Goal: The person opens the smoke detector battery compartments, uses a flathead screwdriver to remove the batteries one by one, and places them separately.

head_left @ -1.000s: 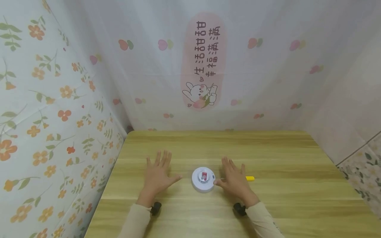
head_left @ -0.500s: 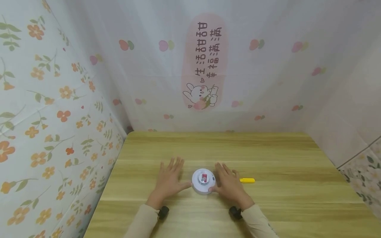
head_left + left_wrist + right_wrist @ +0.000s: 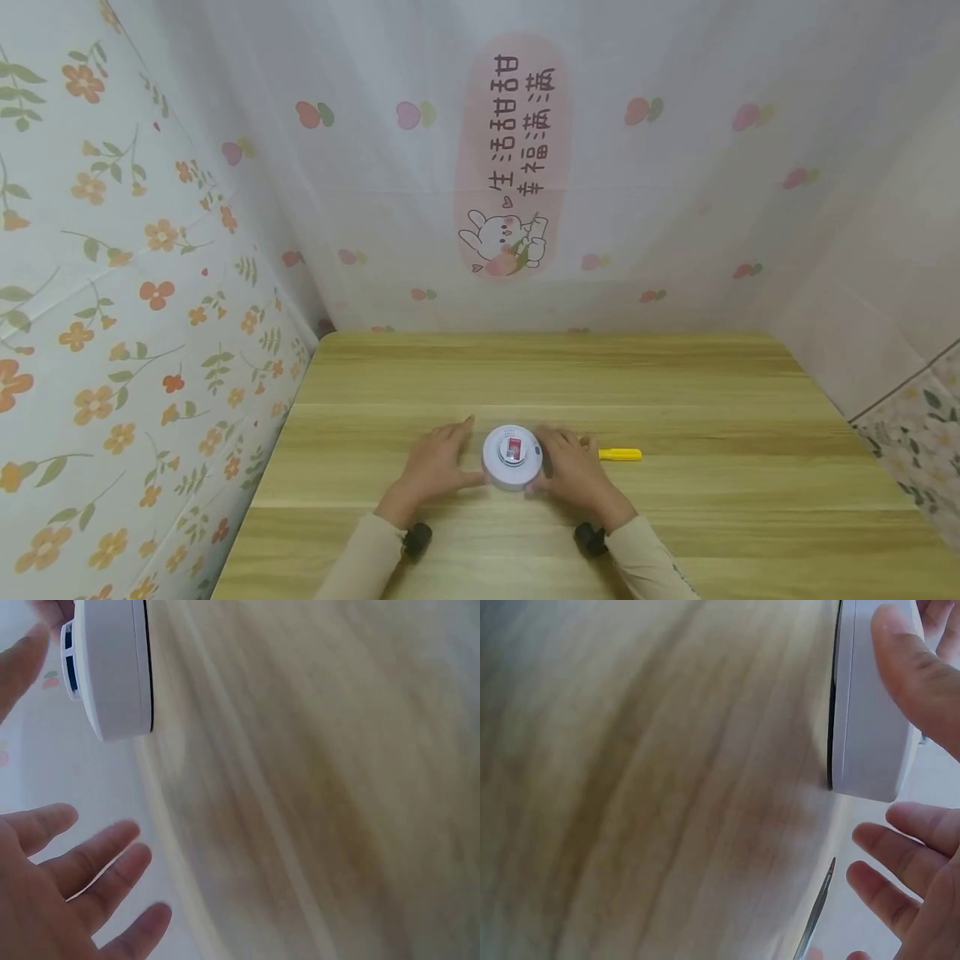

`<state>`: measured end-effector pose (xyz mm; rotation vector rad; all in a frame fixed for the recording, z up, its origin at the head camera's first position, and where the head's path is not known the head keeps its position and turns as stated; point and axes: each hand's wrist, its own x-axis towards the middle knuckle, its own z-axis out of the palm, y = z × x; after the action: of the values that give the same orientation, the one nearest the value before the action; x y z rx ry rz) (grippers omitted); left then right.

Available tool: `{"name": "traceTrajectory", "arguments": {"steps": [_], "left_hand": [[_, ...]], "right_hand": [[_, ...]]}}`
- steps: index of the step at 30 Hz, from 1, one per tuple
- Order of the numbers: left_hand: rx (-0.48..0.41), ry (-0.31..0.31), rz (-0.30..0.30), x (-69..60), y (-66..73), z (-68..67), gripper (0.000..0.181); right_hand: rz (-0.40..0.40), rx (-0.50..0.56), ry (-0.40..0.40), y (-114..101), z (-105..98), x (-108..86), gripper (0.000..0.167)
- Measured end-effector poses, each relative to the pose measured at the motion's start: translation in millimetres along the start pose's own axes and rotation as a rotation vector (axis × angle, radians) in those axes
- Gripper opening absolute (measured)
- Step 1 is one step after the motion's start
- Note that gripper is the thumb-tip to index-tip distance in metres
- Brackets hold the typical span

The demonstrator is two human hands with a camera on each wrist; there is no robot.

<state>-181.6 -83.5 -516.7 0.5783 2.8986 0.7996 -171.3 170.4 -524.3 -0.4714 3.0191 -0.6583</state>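
Observation:
A round white smoke detector (image 3: 512, 452) with a raised vented centre and a red label lies on the table between both hands. My left hand (image 3: 435, 462) is on its left, thumb close to the rim; in the left wrist view its fingers (image 3: 97, 874) are spread and apart from the detector (image 3: 116, 671). On the other side, my right hand (image 3: 573, 471) has its thumb in front of the detector's side (image 3: 874, 720), and whether it touches is unclear. Its other fingers are slightly bent beside the rim. Partly hidden behind the right hand is a screwdriver (image 3: 621, 454) with a yellow handle.
The wood-grain table (image 3: 675, 375) spreads around the hands. A printed curtain (image 3: 375, 192) hangs behind it, and a flowered cloth (image 3: 150, 333) covers the left side. In the right wrist view the screwdriver's metal shaft (image 3: 817, 907) points up near the right fingers.
Both hands have moved inward to the sides of the smoke detector, and their spread fingers have bent somewhat. More of the screwdriver's yellow handle shows now. The detector has hardly moved.

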Motion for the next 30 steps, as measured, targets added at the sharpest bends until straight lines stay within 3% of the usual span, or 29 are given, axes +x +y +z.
{"name": "traceTrajectory", "arguments": {"steps": [6, 15, 30], "left_hand": [[-0.114, -0.047, -0.014, 1.0, -0.6, 5.0, 0.093], [-0.218, -0.077, -0.032, 3.2, -1.9, 13.7, 0.083], [-0.21, -0.093, -0.005, 6.4, 0.9, 14.9, 0.075]], "right_hand": [[0.016, 0.011, -0.017, -1.2, 1.3, -0.6, 0.088], [0.017, 0.029, -0.03, -0.5, 3.0, -2.4, 0.083], [0.057, 0.129, -0.046, -0.7, 5.7, -1.1, 0.081]]}}
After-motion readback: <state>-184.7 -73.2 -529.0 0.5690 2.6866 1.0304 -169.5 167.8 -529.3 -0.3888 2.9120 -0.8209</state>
